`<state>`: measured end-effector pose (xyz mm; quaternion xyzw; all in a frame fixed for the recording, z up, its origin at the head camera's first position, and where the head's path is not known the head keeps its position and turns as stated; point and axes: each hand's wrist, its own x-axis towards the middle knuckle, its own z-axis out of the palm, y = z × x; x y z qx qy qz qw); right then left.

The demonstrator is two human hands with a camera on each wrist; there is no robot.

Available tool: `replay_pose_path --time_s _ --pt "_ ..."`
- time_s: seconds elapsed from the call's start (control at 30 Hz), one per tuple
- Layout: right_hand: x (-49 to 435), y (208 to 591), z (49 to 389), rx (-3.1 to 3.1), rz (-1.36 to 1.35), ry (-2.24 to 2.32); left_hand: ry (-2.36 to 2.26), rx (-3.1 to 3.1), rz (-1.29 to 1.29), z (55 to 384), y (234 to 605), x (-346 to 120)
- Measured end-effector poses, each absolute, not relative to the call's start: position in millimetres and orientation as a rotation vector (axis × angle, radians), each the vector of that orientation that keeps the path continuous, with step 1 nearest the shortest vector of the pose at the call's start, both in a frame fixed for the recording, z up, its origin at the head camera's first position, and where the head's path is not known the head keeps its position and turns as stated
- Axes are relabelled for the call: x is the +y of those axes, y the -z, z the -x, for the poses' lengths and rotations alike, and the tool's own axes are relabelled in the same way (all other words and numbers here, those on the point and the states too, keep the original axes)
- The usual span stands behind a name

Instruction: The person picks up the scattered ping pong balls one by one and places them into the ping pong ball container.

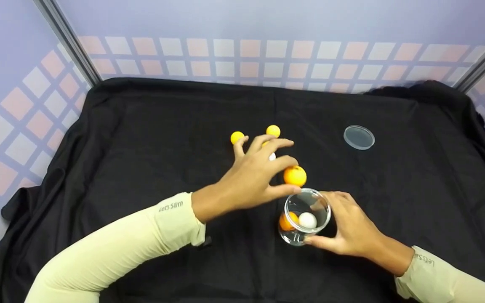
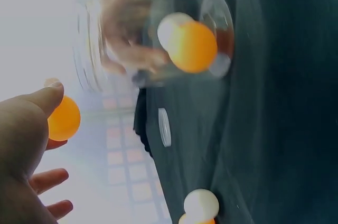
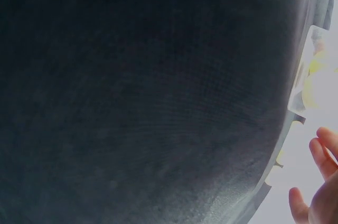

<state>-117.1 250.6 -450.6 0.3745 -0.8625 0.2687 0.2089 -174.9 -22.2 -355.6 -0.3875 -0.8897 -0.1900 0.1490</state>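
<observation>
My left hand (image 1: 255, 174) pinches an orange ping-pong ball (image 1: 295, 176) between thumb and forefinger, with the other fingers spread. The ball is just above the rim of a clear jar (image 1: 298, 238), on its far left side. From the right, my right hand (image 1: 350, 227) grips the jar, thumb in front and fingers behind it. An orange ball (image 1: 288, 221) and a white ball (image 1: 307, 220) lie inside the jar; the left wrist view shows them through its wall (image 2: 153, 76). In the right wrist view, the jar's side is washed out by glare.
Beyond my left hand lie yellow-orange balls (image 1: 237, 137) and a white ball (image 1: 272, 157), partly hidden by the fingers. A round clear lid (image 1: 359, 137) rests at the back right. Black cloth (image 1: 162, 139) covers the table, with tiled-pattern walls (image 1: 263, 54) behind.
</observation>
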Motion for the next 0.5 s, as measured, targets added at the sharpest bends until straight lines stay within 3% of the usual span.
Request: replay_pose_path --time_s 0.5 --pt "251 450 117 -2.41 -1.045 -0.698 0.567 -2.529 1.313 143 358 -8"
